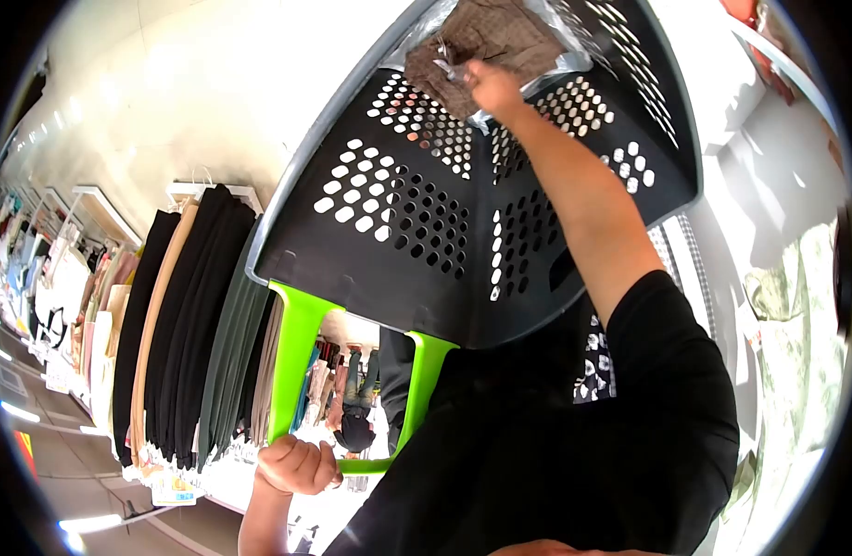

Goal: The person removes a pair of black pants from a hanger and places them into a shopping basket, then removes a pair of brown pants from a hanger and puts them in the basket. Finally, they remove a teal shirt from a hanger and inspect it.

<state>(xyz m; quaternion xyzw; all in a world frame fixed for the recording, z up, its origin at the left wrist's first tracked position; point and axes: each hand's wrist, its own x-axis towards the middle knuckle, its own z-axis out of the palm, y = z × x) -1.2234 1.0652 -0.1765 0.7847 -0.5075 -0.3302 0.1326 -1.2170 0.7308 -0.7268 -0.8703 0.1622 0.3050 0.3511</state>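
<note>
My left hand [299, 464] is closed in a fist around the bright green handle [291, 371] of a black shopping basket [352, 269]. The basket is tilted towards me, and round and oval holes pierce its walls. My right hand [492, 90] reaches deep inside, its fingers closed over a brown garment [514, 42]. At the fingertips is a small shiny silvery piece [447, 69], too small to name. Clear plastic wrapping [574, 63] surrounds the garment at the end of the basket.
Black, tan and dark green trousers [180, 324] hang on a rack to the left. More clothes [101, 324] hang beyond them. Another person [356, 422] shows through the handle opening. Pale green patterned fabric [796, 315] is at the right.
</note>
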